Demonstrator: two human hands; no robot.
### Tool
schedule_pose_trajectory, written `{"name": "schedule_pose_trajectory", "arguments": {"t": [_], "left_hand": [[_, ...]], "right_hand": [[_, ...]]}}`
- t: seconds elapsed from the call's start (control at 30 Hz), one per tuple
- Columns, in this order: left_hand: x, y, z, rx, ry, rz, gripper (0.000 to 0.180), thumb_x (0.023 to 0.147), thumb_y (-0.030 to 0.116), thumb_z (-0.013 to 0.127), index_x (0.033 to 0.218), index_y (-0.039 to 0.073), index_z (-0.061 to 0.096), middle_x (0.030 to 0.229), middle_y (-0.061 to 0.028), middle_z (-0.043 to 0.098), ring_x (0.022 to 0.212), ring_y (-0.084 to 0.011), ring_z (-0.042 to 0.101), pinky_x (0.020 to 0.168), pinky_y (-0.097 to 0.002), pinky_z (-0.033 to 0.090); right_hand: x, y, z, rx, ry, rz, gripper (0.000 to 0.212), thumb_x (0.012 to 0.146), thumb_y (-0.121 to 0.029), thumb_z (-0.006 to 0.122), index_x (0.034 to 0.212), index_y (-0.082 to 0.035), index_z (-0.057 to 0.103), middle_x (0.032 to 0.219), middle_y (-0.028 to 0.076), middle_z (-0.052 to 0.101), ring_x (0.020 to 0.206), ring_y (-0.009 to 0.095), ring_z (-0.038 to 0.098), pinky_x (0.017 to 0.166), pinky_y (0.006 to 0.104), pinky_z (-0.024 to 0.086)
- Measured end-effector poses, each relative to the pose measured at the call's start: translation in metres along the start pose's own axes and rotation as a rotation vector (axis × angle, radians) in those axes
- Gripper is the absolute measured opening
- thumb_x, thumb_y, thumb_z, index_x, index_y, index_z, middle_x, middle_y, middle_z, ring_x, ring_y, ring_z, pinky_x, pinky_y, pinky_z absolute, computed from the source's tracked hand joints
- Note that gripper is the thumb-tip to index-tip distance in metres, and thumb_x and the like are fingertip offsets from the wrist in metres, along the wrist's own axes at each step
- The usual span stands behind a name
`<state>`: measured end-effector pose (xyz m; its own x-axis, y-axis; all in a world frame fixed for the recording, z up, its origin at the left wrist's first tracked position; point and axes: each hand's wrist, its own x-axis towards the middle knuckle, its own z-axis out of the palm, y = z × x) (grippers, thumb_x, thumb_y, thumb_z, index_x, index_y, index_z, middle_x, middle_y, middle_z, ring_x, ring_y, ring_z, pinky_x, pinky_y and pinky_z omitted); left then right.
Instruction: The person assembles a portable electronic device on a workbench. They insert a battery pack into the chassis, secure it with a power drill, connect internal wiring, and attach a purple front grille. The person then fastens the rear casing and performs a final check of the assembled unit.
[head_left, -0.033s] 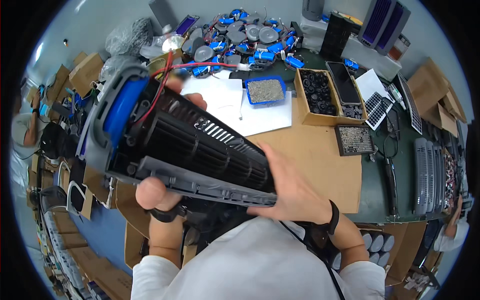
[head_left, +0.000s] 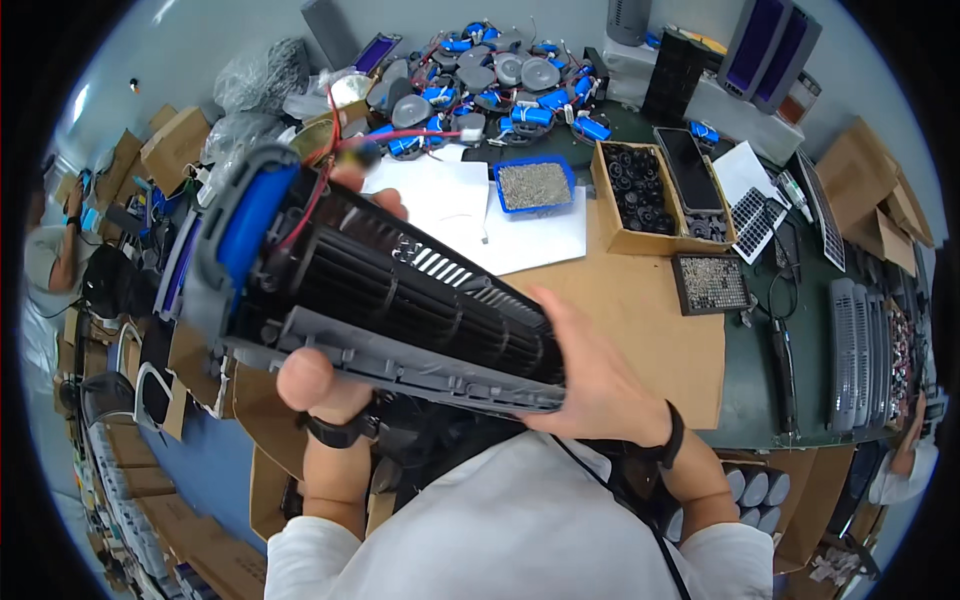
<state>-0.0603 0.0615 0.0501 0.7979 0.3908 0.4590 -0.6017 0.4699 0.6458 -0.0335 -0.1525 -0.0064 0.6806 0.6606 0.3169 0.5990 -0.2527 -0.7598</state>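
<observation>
Both hands hold up a half-open tower fan (head_left: 430,300), tilted with its left end higher. A long black finned blower drum lies inside its grey and black casing. A blue battery (head_left: 252,225) sits in the grey cap at the left end. From there red and black wires (head_left: 325,185) rise, ending in a white plug (head_left: 470,135). My left hand (head_left: 335,392) grips the underside, thumb in front, its fingers showing behind the far edge. My right hand (head_left: 605,385) is wrapped round the narrower right end; the casing hides part of its fingers.
Beyond the fan are a heap of grey caps with blue batteries (head_left: 475,75), white paper (head_left: 545,240) and a blue tray of small metal pieces (head_left: 535,187). To the right are a cardboard box of black parts (head_left: 600,190), a phone (head_left: 685,165) and an electric screwdriver (head_left: 783,375).
The fan has shifted slightly right and down, with both hands still on it. The dangling wires and plug have swung a little left.
</observation>
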Motion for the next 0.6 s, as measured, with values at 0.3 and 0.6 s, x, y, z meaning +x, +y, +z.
{"name": "schedule_pose_trajectory", "arguments": {"t": [0.3, 0.6], "left_hand": [[-0.027, -0.036, -0.098, 0.690, -0.248, -0.484, 0.095, 0.060, 0.008, 0.093, 0.140, -0.001, 0.044, 0.132, -0.0118, 0.055, 0.121, -0.0199, 0.055, 0.106, -0.0336, 0.043], [-0.037, -0.041, -0.067, 1.255, -0.318, -0.178, 0.039, 0.070, 0.015, 0.086, 0.101, 0.000, 0.069, 0.095, -0.0107, 0.067, 0.086, -0.0241, 0.064, 0.073, -0.0335, 0.053]], "right_hand": [[-0.065, 0.027, -0.030, -0.622, 0.063, 0.207, 0.100, 0.053, -0.009, 0.085, 0.143, -0.006, 0.042, 0.118, 0.016, 0.058, 0.110, 0.035, 0.056, 0.090, 0.0415, 0.043], [-0.082, 0.027, -0.031, -0.633, 0.003, 0.329, 0.109, 0.047, -0.013, 0.091, 0.143, -0.006, 0.040, 0.118, 0.015, 0.059, 0.108, 0.035, 0.056, 0.094, 0.0424, 0.042]]}}
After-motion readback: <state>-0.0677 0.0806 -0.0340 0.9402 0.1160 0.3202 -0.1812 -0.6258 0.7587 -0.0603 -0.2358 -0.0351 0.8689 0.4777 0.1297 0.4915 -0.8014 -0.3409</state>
